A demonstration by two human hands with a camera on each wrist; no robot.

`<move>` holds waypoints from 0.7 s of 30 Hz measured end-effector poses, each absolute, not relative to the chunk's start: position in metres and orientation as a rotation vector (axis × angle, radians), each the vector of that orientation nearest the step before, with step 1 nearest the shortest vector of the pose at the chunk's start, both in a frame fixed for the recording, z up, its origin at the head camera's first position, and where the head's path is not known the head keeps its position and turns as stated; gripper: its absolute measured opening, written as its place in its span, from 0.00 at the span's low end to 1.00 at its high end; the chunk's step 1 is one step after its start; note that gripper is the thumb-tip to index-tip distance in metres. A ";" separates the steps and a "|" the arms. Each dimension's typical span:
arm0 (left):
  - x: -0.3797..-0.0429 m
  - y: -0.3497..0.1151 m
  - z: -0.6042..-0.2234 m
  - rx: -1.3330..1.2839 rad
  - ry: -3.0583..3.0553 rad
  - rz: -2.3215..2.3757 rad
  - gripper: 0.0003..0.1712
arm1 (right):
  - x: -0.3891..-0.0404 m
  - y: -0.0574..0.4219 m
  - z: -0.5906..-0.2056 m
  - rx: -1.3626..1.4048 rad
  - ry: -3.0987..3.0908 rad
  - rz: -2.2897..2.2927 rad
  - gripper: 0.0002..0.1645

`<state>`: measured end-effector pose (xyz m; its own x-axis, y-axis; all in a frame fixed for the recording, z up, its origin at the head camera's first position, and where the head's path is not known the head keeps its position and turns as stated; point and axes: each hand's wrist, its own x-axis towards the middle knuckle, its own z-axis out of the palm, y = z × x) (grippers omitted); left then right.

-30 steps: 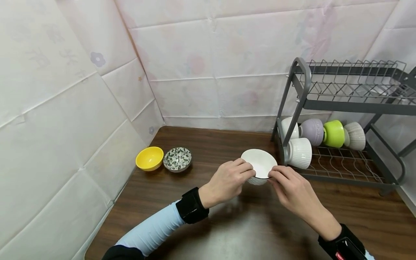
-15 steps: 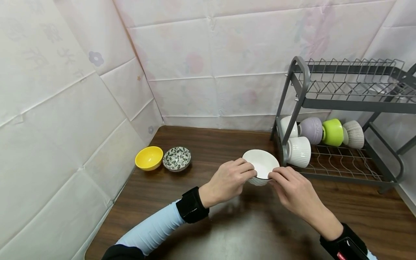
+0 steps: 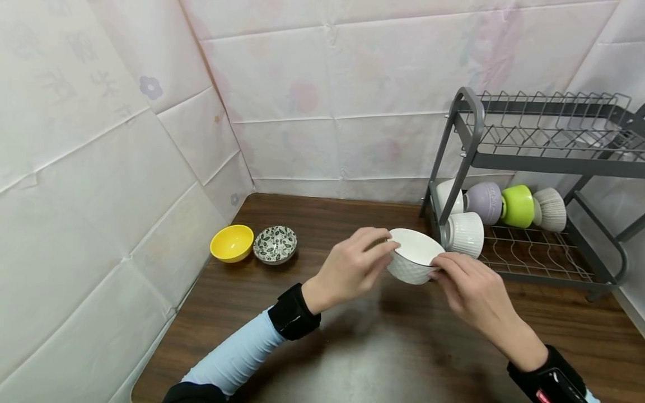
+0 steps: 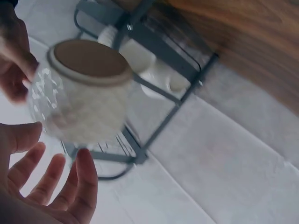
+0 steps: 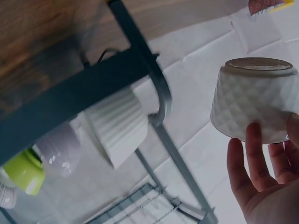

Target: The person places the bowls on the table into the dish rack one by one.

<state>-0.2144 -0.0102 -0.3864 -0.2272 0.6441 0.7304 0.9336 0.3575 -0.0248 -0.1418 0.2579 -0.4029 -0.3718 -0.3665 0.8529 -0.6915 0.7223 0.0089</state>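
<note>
A white bowl (image 3: 410, 271) with a dark rim line and a diamond-textured outside is held up over the table, tilted slightly. My right hand (image 3: 476, 291) pinches its near right rim, thumb outside; in the right wrist view the fingers (image 5: 254, 154) reach up to that rim. My left hand (image 3: 347, 268) is at the bowl's left side, fingers parted and loosely bent. In the left wrist view its fingertips (image 4: 84, 161) stand just off the bowl (image 4: 84, 102), whose unglazed foot shows. Whether one left finger still touches the rim in the head view is hard to tell.
Right of the bowl stands a grey two-tier dish rack (image 3: 544, 163). Its lower tier holds a white ribbed bowl (image 3: 466, 235), a purple bowl (image 3: 485, 202), a green bowl (image 3: 518, 206) and others on their sides. A yellow bowl (image 3: 232, 243) and a leaf-patterned bowl (image 3: 275, 245) sit left.
The bowl has moved right toward the rack with my right hand, showing more of its side. My left hand's fingers have loosened and spread from the rim.
</note>
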 end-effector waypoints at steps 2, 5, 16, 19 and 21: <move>-0.219 -0.017 -0.384 -1.326 -1.971 -0.593 0.17 | -0.141 0.264 -0.398 0.775 -2.000 0.460 0.24; -0.225 -0.027 -0.383 -1.268 -2.003 -0.625 0.15 | -0.141 0.275 -0.391 0.719 -2.004 0.501 0.28; -0.237 -0.045 -0.398 -1.165 -2.107 -0.651 0.09 | -0.140 0.334 -0.367 0.388 -2.096 0.592 0.33; -0.238 -0.046 -0.401 -1.164 -2.105 -0.663 0.08 | -0.140 0.350 -0.362 0.285 -2.128 0.625 0.18; -0.238 -0.047 -0.402 -1.166 -2.104 -0.668 0.08 | -0.141 0.358 -0.360 0.222 -2.133 0.652 0.14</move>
